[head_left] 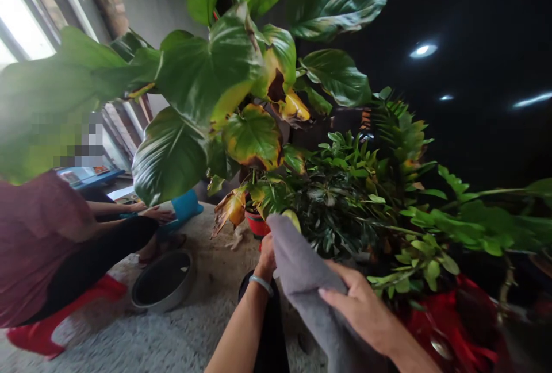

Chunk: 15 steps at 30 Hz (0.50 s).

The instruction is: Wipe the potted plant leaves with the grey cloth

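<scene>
A grey cloth (302, 275) hangs in front of me. My right hand (360, 301) grips it from the right side, with the thumb pressed into its folds. My left hand (267, 255), with a pale bangle (261, 285) on its wrist, is up against the cloth's left edge. Its fingers are mostly hidden behind the cloth. The tip of a yellow-green leaf (293, 219) shows just past the cloth's upper end. Beyond my hands stands a large-leaved plant (207, 68), some leaves browned and yellowed, above a red pot (257, 223).
On the left, a person (43, 241) sits on a red stool (92, 298), hands near a blue object (187, 207). A grey basin (161, 298) stands on the floor. Dense potted plants (345, 189) fill the right, with a red bag-like item (452, 321) below.
</scene>
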Motion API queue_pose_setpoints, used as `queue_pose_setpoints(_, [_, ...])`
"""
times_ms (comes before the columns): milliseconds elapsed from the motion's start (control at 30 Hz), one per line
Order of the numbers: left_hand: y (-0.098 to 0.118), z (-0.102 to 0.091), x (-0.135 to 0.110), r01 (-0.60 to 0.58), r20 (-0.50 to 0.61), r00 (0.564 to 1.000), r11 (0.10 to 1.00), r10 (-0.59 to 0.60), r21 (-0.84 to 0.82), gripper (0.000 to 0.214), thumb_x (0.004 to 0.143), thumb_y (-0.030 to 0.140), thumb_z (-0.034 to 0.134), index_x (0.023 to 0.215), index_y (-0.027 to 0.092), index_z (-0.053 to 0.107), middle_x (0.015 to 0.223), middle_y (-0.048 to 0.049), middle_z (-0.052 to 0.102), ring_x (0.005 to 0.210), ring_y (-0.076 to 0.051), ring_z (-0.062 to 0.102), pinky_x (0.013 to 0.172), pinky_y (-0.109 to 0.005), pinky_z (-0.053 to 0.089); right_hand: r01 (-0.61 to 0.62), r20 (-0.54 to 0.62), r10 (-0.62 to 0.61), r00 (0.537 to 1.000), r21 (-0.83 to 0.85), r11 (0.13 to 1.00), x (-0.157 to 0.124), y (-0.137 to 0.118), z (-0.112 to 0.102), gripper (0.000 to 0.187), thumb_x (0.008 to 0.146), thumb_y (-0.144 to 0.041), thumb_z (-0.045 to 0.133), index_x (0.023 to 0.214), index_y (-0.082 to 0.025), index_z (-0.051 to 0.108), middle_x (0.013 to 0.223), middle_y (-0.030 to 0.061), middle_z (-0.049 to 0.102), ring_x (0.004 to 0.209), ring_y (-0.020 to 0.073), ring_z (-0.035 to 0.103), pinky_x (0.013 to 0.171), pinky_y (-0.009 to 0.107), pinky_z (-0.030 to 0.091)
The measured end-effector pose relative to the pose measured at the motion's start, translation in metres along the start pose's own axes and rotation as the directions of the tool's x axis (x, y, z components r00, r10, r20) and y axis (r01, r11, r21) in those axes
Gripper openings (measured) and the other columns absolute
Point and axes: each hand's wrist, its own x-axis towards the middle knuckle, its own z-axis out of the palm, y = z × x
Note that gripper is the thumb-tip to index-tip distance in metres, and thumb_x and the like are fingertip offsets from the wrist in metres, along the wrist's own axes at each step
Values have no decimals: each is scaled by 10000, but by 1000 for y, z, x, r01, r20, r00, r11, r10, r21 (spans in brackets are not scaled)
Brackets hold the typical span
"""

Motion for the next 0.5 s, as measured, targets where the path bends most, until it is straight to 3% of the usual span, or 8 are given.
queue_pose_setpoints(100, [2, 9, 3, 24, 5, 1000, 999, -24, -23, 421, 491, 469, 807, 449, 191, 494, 389, 50, 459, 407, -82, 400, 453, -244, 346, 20, -193, 1, 981, 107, 994, 13, -5, -22, 398, 684, -315, 639, 1040, -153, 716, 925, 69, 760, 843, 260, 673, 780, 358, 519])
queue_pose_setpoints(200, [6, 15, 1, 36, 20, 999, 998, -35, -47, 448, 433, 472, 833, 463, 178, 496, 392, 55, 473, 400, -73, 418, 458, -232, 365, -58, -359, 124, 925, 189, 980, 18, 21, -17, 439, 612, -366, 661, 980, -133, 718, 852, 84, 763, 839, 291, 680, 790, 395, 521])
queue_pose_setpoints(333, [11, 16, -4, 85, 39, 996, 994, -82, -72, 459, 376, 432, 872, 482, 160, 519, 406, 55, 496, 404, -63, 433, 467, -220, 373, -233, -325, 301, 897, 232, 944, -13, 54, 1, 404, 544, -340, 666, 891, -143, 735, 817, 90, 771, 832, 319, 698, 799, 424, 528])
queue_pose_setpoints(433, [13, 15, -5, 90, 24, 996, 992, -88, -90, 473, 333, 429, 885, 476, 156, 525, 400, 54, 495, 403, -63, 432, 462, -219, 375, -249, -297, 331, 896, 281, 927, -39, 38, -18, 370, 506, -348, 720, 830, -170, 742, 768, 80, 772, 800, 319, 709, 788, 425, 538])
queue_pose_setpoints(500, [14, 15, -5, 88, 12, 996, 991, -87, -101, 473, 332, 429, 885, 474, 158, 523, 398, 54, 493, 401, -65, 431, 455, -219, 370, -219, -396, 366, 842, 369, 903, -39, 13, -45, 390, 494, -374, 757, 831, -179, 732, 718, 79, 764, 709, 309, 711, 697, 418, 557])
